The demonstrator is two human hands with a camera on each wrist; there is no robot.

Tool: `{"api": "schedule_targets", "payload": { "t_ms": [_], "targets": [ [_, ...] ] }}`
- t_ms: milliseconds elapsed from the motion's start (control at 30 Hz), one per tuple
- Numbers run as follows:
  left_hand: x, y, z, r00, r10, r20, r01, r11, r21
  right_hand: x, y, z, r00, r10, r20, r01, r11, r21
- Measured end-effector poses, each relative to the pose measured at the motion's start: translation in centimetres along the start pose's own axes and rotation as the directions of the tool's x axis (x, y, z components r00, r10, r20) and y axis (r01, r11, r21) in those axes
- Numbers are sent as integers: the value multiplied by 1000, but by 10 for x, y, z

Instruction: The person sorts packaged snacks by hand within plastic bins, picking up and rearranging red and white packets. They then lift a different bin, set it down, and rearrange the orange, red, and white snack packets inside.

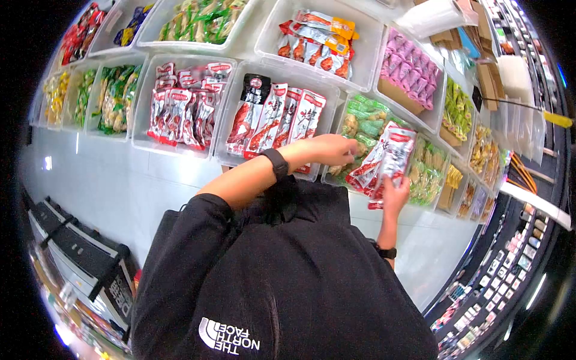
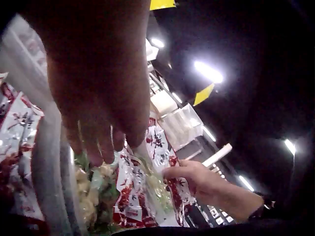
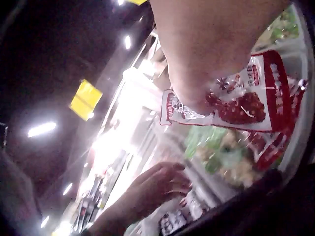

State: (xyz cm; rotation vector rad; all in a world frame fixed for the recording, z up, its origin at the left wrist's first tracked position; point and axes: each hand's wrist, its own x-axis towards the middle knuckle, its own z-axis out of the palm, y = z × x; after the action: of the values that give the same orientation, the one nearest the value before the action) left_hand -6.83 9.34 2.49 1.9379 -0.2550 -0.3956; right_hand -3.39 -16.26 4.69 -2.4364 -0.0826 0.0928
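Observation:
My right hand grips a white-and-red snack packet by its lower end, over the bin of green snack packets. A second white-and-red packet lies just left of it, partly overlapped; I cannot tell whether the right hand holds that one too. Reaching in from the left, my left hand hovers over the same bin's left side, fingers loosely bent with nothing visible in them. In the left wrist view its fingers point down, close to the packets. The right wrist view shows the printed food picture on the gripped packet.
Left of the green bin stands a bin with large red-and-white packets and a black one. Further bins hold small red packets, pink packets and orange-and-red packets. A black case stands on the floor at left.

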Motion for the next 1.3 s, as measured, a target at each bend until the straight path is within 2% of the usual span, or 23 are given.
{"api": "schedule_targets", "payload": {
  "t_ms": [33, 100, 133, 167, 200, 233, 267, 300, 367, 400, 433, 500, 533, 567, 667, 733, 767, 800, 900, 1033, 1167, 1233, 1300],
  "targets": [
    [-7, -6, -2, 1000, -6, -12, 6, 1000, -6, 1, -1, 16, 993, 4, 121, -24, 986, 162],
    [-20, -24, -2, 985, -80, -154, 33, 958, -284, -6, -56, 38, 954, 22, 298, -67, 987, 144],
    [-25, -36, -2, 983, -169, -71, 105, 836, -539, -6, -78, 52, 917, -62, 394, -47, 964, 261],
    [-35, -36, -6, 982, -174, -75, 107, 835, -540, 3, -66, 74, 878, -122, 463, 47, 984, 170],
    [-46, -32, -12, 951, -260, -165, 125, 816, -565, 9, -61, 98, 847, -211, 488, 101, 965, 242],
    [-55, -32, -16, 905, -344, -251, 138, 795, -591, 10, -80, 108, 827, -169, 536, 65, 976, 208],
    [-51, -59, -5, 880, -319, -353, 14, 759, -651, 17, -77, 130, 794, -149, 590, 6, 972, 236],
    [-66, -32, -29, 805, -520, -287, 220, 710, -669, 21, -82, 147, 755, -130, 642, -54, 964, 259],
    [-56, -89, -16, 668, -551, -500, 276, 808, -520, 22, -100, 164, 666, -18, 746, -353, 873, 336],
    [-54, -109, -13, 624, -613, -484, 249, 744, -620, 21, -107, 170, 620, 28, 784, -412, 862, 295],
    [-56, -115, -14, 624, -613, -484, 248, 743, -622, 20, -113, 175, 613, -3, 790, -304, 922, 239],
    [-60, -121, -19, 553, -539, -636, 332, 842, -425, 19, -108, 191, 629, -61, 775, -130, 975, 182],
    [-61, -121, -22, 549, -555, -624, 346, 831, -435, 19, -92, 208, 642, -45, 765, -123, 979, 161],
    [-61, -126, -21, 560, -551, -619, 346, 834, -430, 18, -91, 217, 658, -115, 744, 1, 988, 151],
    [-66, -134, -16, 570, -450, -688, 326, 892, -313, 20, -86, 221, 640, -31, 768, 81, 996, -28],
    [-69, -135, -13, 582, -434, -688, 367, 895, -255, 13, -92, 215, 769, -107, 630, 181, 982, -55],
    [-70, -133, -13, 584, -420, -694, 401, 893, -203, 10, -96, 212, 777, -97, 622, 166, 985, -54],
    [-71, -130, -10, 595, -305, -744, 375, 924, -78, 8, -100, 209, 790, -108, 604, 199, 976, -86],
    [-68, -125, -11, 627, -302, -718, 422, 907, -12, 2, -102, 205, 819, -140, 556, 222, 972, -82],
    [-68, -108, -20, 714, -313, -626, 484, 867, 119, 7, -102, 204, 769, -70, 636, 213, 965, -151],
    [-67, -107, -22, 768, -222, -600, 424, 880, 216, 8, -96, 202, 769, -179, 613, 265, 963, -52],
    [-69, -97, -23, 782, -326, -531, 512, 822, 250, 8, -93, 204, 760, -190, 621, 268, 963, -33],
    [-69, -102, -22, 805, -284, -520, 470, 841, 268, 7, -92, 201, 761, -275, 587, 322, 946, 25]
  ]
}}
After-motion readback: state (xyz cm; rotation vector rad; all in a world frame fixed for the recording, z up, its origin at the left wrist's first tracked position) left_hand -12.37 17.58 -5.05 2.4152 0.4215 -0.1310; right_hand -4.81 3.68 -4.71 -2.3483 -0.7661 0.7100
